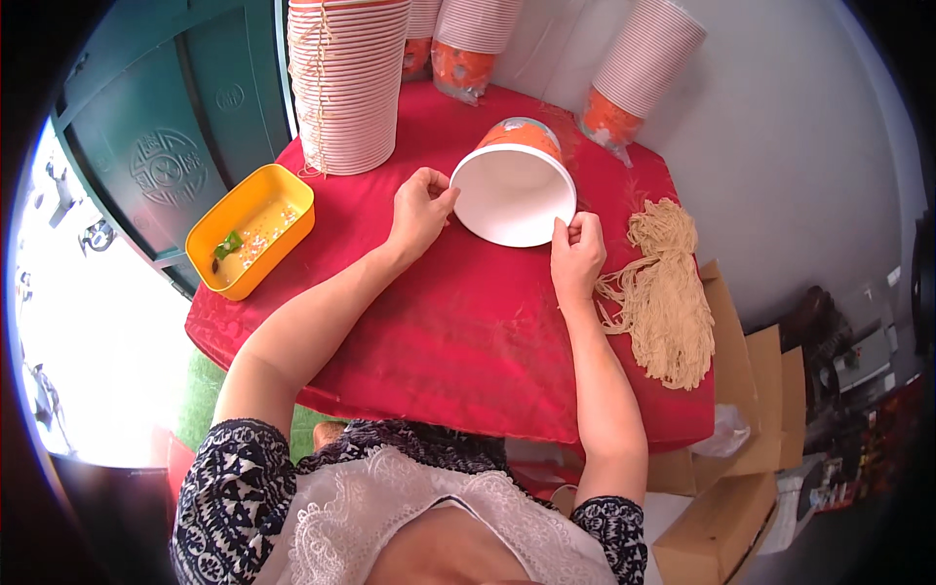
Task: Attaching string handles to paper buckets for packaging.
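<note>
A paper bucket [512,195], white inside with an orange printed outside, lies tipped on the table with its open mouth turned toward me. My left hand [423,210] is closed, with its fingertips at the left side of the rim. At the lower right of the rim, my right hand [577,255] pinches the edge between thumb and curled fingers. Whether a thin cord is also in either hand, I cannot make out. Right of my right hand lies a loose bundle of beige cords [668,302], a few strands trailing toward the wrist.
A red cloth covers the table [439,341]. At the far left stands a tall stack of paper buckets [349,93], with a yellow tub [255,232] holding small scraps nearer me. Bagged bucket stacks [648,63] line the back. Open cardboard boxes [726,517] sit below, right.
</note>
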The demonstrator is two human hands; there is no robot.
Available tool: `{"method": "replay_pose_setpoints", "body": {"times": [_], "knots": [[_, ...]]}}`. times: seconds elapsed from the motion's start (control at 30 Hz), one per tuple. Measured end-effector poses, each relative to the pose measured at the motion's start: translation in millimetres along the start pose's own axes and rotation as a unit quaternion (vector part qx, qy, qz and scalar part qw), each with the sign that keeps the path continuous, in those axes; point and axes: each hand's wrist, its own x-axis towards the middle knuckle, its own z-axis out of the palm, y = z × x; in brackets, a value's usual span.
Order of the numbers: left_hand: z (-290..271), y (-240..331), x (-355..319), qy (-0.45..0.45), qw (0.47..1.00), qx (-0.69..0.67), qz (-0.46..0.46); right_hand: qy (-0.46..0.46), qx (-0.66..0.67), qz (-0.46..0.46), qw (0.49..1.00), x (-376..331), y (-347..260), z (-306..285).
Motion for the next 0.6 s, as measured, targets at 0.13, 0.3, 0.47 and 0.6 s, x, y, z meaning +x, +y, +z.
{"method": "replay_pose_setpoints", "body": {"times": [0.13,0.3,0.47,0.6], "knots": [[0,-7,0,0.014,0.999,0.041,0.011,0.014,0.024,0.021,0.999,0,-1,7],[2,-4,-6,0.041,0.988,0.131,0.077,0.036,0.014,0.004,0.999,-2,8,12],[2,1,-10,0.037,0.984,0.146,0.099,-0.008,0.004,0.039,0.999,0,4,9],[1,-2,-9,0.051,0.961,0.185,0.197,-0.035,0.024,0.044,0.998,1,6,11]]}}
